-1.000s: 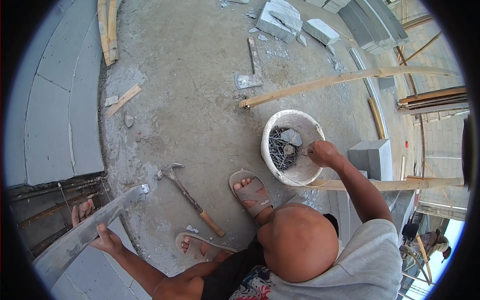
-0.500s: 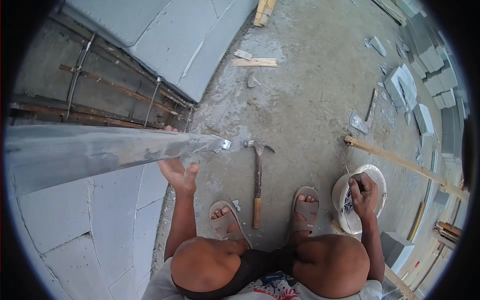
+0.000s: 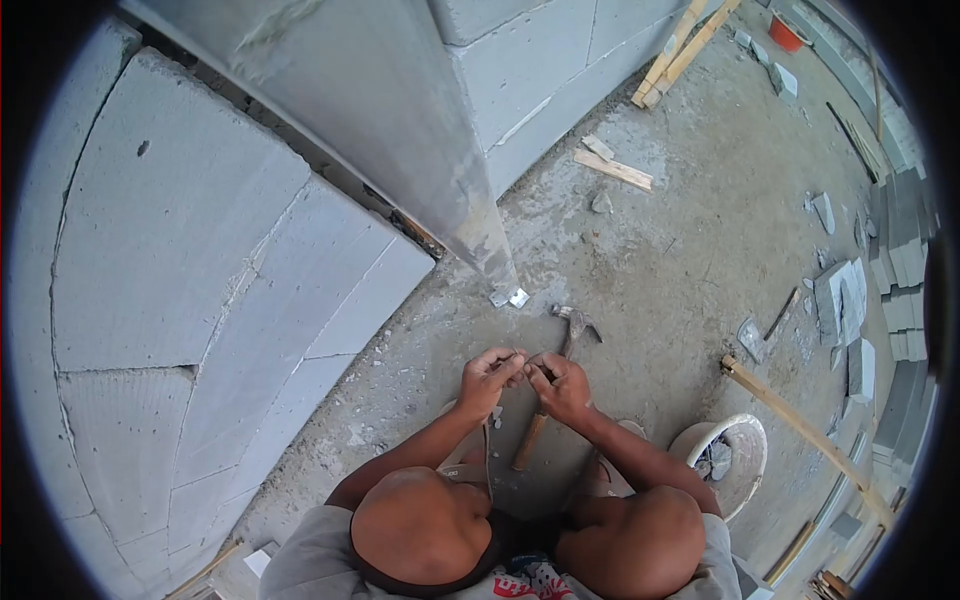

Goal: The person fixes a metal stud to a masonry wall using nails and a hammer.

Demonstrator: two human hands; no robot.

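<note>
The person squats on a rough concrete floor (image 3: 680,250), knees spread at the bottom of the view, with both arms reaching forward between them. The left hand (image 3: 492,376) and the right hand (image 3: 562,388) meet just in front of the knees. Their fingers are curled and the fingertips are pressed together in a pinch. Whatever may be gripped between them is too small to make out. Directly under the hands lies a hammer (image 3: 572,325) on the floor. Its metal claw head points away from the person, and its wooden handle runs back beneath the right hand toward the feet; neither hand touches it. Just beyond the hammer head, the lower end of a long grey beam (image 3: 400,130) comes down to the floor from the top of the view, with a small shiny bit at its tip. To the left, large grey blocks (image 3: 180,260) form a curved wall. On the person's right, close to the knee, stands a white bucket (image 3: 735,420) with a grey lump inside. A long wooden stick (image 3: 800,425) lies on the floor just past it. Farther off are a trowel (image 3: 755,338), loose grey bricks (image 3: 838,295) and some wood scraps (image 3: 612,168).
</note>
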